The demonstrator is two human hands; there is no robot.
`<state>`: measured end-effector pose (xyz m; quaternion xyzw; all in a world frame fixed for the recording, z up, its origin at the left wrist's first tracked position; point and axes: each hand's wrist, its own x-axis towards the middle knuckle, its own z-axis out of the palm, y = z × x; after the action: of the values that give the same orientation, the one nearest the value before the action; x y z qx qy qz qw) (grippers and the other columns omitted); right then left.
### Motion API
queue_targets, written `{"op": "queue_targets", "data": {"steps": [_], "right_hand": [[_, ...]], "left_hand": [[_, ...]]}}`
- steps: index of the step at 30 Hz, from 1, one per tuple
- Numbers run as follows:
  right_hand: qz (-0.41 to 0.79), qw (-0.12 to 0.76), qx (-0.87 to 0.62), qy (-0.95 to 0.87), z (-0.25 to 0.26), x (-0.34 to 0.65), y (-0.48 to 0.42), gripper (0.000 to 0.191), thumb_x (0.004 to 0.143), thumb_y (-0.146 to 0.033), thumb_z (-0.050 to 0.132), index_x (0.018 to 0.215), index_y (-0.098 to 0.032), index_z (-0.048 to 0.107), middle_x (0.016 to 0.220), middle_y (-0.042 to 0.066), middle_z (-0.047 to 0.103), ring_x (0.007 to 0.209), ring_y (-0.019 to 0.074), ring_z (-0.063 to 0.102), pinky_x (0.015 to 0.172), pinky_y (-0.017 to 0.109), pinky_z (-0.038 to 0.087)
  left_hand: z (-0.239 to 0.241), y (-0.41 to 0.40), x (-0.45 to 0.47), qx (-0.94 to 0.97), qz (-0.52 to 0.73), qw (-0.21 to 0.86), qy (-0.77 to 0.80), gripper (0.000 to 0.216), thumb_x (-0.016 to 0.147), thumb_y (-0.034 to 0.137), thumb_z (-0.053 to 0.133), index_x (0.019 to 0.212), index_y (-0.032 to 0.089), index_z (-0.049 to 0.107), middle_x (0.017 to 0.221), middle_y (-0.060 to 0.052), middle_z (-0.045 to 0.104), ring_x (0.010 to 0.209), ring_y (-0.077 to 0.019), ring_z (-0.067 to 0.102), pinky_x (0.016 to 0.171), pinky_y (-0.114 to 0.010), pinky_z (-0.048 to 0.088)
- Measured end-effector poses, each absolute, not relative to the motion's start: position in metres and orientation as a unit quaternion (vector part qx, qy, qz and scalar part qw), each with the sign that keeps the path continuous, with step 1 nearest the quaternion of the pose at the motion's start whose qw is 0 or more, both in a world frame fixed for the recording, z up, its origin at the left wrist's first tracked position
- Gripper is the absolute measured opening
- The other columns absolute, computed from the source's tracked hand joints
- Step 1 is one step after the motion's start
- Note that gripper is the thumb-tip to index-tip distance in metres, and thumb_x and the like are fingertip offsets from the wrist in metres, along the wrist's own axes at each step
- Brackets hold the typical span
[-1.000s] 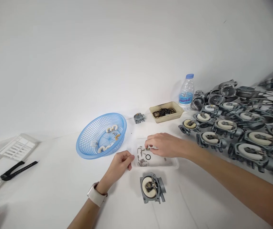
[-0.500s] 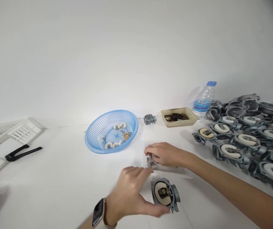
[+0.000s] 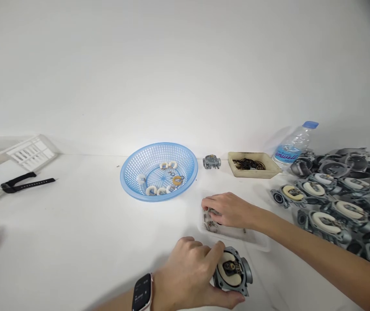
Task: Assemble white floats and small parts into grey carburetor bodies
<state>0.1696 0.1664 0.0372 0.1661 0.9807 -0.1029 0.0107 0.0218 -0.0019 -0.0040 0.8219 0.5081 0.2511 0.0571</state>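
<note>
My left hand, with a watch on its wrist, grips a grey metal carburetor body between thumb and fingers. A cream C-shaped float sits in its round opening, which faces up. Just beyond it, my right hand reaches into a shallow clear plastic tray of small metal parts. The right fingers are bent together at the parts; whatever lies between them is hidden.
A blue basket holds several floats. Behind stand another carburetor, a cream tray with black rings, and a water bottle. Many carburetors crowd the right. A black strap and white compartment trays lie left.
My left hand has closed on the carburetor from its left side. My right hand stays in the clear tray. The whole view has shifted slightly.
</note>
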Motion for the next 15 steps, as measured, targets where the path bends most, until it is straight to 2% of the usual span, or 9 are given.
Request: {"op": "queue_targets", "data": {"steps": [3,9,15], "right_hand": [[-0.077,0.021,0.157,0.984,0.0334,0.1716,0.1671,0.018,0.09,-0.01,0.05,0.1,-0.022,0.057,0.089,0.001,0.069,0.08,0.0203,0.066,0.062,0.028,0.035],[-0.051,0.036,0.137,0.989,0.0344,0.1752,0.1713,0.022,0.089,-0.007,0.051,0.106,-0.021,0.057,0.101,0.003,0.07,0.088,0.0217,0.068,0.063,0.028,0.036],[-0.065,0.042,0.134,0.988,0.036,0.1752,0.1734,0.024,0.088,-0.008,0.053,0.107,-0.023,0.058,0.095,0.002,0.071,0.084,0.0214,0.068,0.063,0.028,0.037]], "left_hand": [[-0.0045,-0.0008,0.0218,0.824,0.25,0.046,0.507,0.067,0.065,0.079,0.074,0.094,0.02,0.059,0.053,0.004,0.063,0.041,-0.0216,0.061,0.047,-0.032,0.039],[-0.0077,0.0004,0.0235,0.821,0.27,0.002,0.504,0.071,0.062,0.081,0.072,0.096,0.02,0.06,0.049,0.006,0.06,0.037,-0.0202,0.058,0.044,-0.031,0.037],[-0.0056,-0.0008,0.024,0.821,0.273,-0.01,0.501,0.073,0.063,0.082,0.071,0.098,0.019,0.061,0.048,0.006,0.059,0.036,-0.0201,0.057,0.042,-0.03,0.036]]}}
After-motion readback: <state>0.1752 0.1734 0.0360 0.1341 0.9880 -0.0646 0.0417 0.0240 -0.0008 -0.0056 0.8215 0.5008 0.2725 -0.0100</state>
